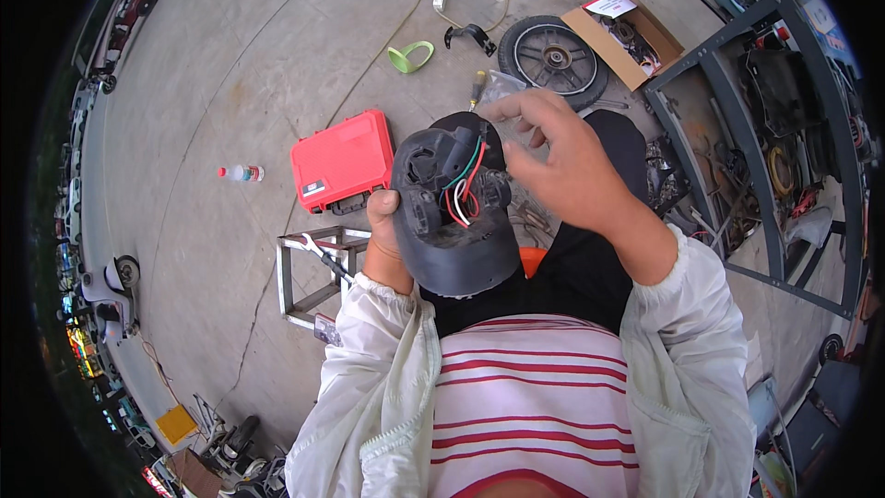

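In front of my lap is a rounded black plastic housing [461, 254], its hollow back turned up, with loose red, green and white wires [468, 192] coming out of it. My left hand [385, 226] grips the housing along its left side, thumb over the edge and the other fingers hidden beneath. Just right of the housing's upper end, my right hand [558, 152] hovers with thumb and forefinger apart. Nothing shows between those fingers. Beyond them a screwdriver [477, 88] lies on the floor beside a clear plastic bag [502, 85].
A red tool case [341, 161] and a bottle [242, 172] are at left. A wrench [323, 252] rests on a metal frame stool [288, 281]. Ahead lie a wheel [555, 57], a cardboard box [636, 60] and a green ring-shaped part [410, 57]. A grey metal rack [737, 120] stands at right.
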A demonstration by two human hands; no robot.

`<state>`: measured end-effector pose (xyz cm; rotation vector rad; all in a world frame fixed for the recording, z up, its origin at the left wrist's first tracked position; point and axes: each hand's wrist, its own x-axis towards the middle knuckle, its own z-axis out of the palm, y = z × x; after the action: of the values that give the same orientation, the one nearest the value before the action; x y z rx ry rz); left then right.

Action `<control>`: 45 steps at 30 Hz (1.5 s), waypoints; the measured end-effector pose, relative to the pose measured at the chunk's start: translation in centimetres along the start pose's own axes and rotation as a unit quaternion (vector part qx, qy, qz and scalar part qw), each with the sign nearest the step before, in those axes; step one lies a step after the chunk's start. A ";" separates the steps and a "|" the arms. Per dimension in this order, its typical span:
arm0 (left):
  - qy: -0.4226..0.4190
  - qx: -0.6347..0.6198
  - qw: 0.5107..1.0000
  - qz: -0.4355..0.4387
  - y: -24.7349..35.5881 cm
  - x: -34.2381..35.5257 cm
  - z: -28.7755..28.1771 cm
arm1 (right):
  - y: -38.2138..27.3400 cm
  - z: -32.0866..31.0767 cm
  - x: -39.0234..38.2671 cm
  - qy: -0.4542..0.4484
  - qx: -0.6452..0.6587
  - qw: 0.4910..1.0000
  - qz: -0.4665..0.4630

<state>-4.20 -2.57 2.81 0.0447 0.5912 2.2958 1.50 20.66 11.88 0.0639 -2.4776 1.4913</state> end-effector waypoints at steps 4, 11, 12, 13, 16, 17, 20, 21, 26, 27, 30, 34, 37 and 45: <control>-0.005 0.161 0.986 -0.041 1.6 0.3 1.7 | -2.3 -1.2 -1.2 -0.036 -0.097 0.983 -0.151; -0.075 0.798 0.596 0.056 4.5 1.0 8.8 | -0.1 -1.4 -2.9 0.002 0.226 0.954 0.196; -0.072 0.825 0.554 0.085 4.2 1.1 9.5 | -0.4 -1.2 -2.9 -0.035 0.288 0.929 0.230; -0.078 0.841 0.527 0.098 4.1 1.2 9.8 | -0.2 -0.9 -3.1 -0.088 0.298 0.908 0.280; -0.094 0.877 0.453 0.132 3.7 1.6 10.1 | -0.3 0.6 -3.2 -0.108 0.339 0.892 0.279; -0.096 0.885 0.434 0.140 3.5 1.6 10.1 | -0.1 1.1 -3.3 -0.109 0.326 0.899 0.271; -0.103 0.898 0.400 0.153 2.9 1.7 9.8 | -0.2 1.3 -3.0 -0.130 0.305 0.903 0.273; -0.105 0.900 0.393 0.156 2.7 1.6 9.7 | -0.2 1.3 -2.9 -0.140 0.300 0.902 0.277; -0.100 0.895 0.403 0.164 1.8 1.8 8.9 | 3.0 4.0 -4.2 -0.053 0.344 0.915 0.204; -0.095 0.894 0.405 0.167 1.7 1.8 8.8 | 3.1 4.1 -4.3 -0.049 0.337 0.918 0.201; -0.091 0.892 0.411 0.166 1.6 1.5 8.8 | 3.1 3.6 -4.5 -0.060 0.262 0.945 0.185; -0.101 0.890 0.416 0.158 1.7 1.3 8.9 | 3.9 3.8 -5.2 -0.065 0.246 0.949 0.186; -0.114 0.889 0.420 0.142 2.1 1.4 8.9 | 4.6 3.7 -5.6 -0.063 0.249 0.948 0.186; -0.106 0.904 0.379 0.167 0.9 1.1 8.7 | 5.1 2.9 -6.3 -0.103 0.280 0.937 0.183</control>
<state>-3.78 1.11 10.84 1.5073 2.6870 0.6047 6.18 19.98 4.67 -0.1565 -2.2051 2.4285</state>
